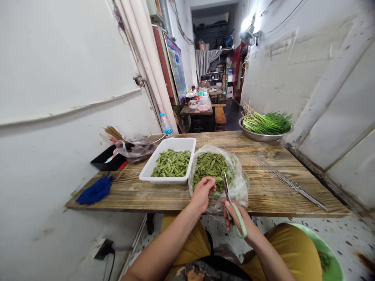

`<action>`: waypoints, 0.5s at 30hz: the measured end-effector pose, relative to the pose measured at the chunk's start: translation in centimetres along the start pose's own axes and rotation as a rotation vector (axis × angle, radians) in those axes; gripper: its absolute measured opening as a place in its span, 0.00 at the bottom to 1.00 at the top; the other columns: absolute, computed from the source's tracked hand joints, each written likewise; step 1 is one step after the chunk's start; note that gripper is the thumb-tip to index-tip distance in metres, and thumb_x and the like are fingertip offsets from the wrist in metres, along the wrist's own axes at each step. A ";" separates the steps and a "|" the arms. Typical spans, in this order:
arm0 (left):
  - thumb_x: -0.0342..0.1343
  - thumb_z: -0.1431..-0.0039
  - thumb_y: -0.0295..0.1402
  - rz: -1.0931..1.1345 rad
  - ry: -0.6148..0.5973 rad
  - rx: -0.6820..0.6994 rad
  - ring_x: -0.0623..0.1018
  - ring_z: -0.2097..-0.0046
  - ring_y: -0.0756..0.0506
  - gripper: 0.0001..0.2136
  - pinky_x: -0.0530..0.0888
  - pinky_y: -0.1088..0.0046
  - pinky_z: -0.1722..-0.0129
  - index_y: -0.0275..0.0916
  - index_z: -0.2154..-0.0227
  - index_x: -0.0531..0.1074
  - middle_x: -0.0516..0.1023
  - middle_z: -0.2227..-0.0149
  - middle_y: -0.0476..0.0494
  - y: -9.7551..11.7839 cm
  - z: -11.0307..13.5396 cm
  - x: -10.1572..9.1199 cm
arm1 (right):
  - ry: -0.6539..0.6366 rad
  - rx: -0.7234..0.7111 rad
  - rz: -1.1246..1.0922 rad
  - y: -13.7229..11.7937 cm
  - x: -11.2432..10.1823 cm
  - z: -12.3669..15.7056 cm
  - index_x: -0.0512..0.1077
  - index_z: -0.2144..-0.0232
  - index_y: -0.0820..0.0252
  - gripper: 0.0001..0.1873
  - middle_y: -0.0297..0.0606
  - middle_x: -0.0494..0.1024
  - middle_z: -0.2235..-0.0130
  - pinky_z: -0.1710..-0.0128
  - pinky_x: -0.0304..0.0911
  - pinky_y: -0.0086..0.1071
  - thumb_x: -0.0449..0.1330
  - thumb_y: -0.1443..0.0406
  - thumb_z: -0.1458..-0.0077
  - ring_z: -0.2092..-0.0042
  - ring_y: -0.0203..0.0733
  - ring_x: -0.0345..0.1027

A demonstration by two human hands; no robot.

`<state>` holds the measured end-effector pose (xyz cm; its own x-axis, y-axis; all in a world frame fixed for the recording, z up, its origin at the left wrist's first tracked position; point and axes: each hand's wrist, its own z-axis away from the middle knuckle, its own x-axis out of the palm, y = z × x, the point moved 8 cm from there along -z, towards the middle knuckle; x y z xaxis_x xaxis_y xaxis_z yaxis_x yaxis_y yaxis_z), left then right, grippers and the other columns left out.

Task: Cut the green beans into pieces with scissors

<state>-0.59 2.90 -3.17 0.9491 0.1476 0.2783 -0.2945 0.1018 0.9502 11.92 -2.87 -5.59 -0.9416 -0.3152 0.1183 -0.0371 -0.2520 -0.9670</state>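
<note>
An edamame pod is pinched between the thumb and fingers of my left hand, above an open clear plastic bag full of loose pods. My right hand grips scissors with pale green handles. Their blades point up and away, slightly apart, at the right end of the held pod. Whether they touch the pod I cannot tell. Left of the bag stands a white plastic tub with many edamame pods in it.
Metal skewers lie on the wooden table at right, below a steel bowl of green stalks. At left are a blue cloth, black box and water bottle. A green basin stands low right. A person sits far back.
</note>
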 end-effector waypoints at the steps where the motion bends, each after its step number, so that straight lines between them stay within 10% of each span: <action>1: 0.59 0.53 0.42 -0.050 0.013 0.054 0.66 0.75 0.54 0.13 0.62 0.79 0.74 0.36 0.75 0.68 0.67 0.79 0.53 0.2 0.0 0.0 | 0.000 -0.001 -0.003 -0.2 0.1 0.1 0.64 0.65 0.58 0.22 0.28 0.63 0.77 0.82 0.59 0.28 0.52 0.46 0.49 0.79 0.34 0.60; 15: 0.54 0.48 0.40 -0.404 0.171 0.312 0.66 0.74 0.52 0.10 0.63 0.78 0.73 0.37 0.71 0.70 0.68 0.78 0.52 1.9 0.4 -1.8 | 0.060 0.042 -0.038 0.8 -0.4 -0.8 0.63 0.71 0.58 0.20 0.23 0.60 0.82 0.91 0.51 0.23 0.57 0.48 0.52 0.86 0.28 0.51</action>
<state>-2.86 2.46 -1.83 0.9403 0.3184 -0.1199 0.1622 -0.1098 0.9806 11.98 -2.26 -6.63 -0.9583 -0.2492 0.1400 -0.0605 -0.3018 -0.9514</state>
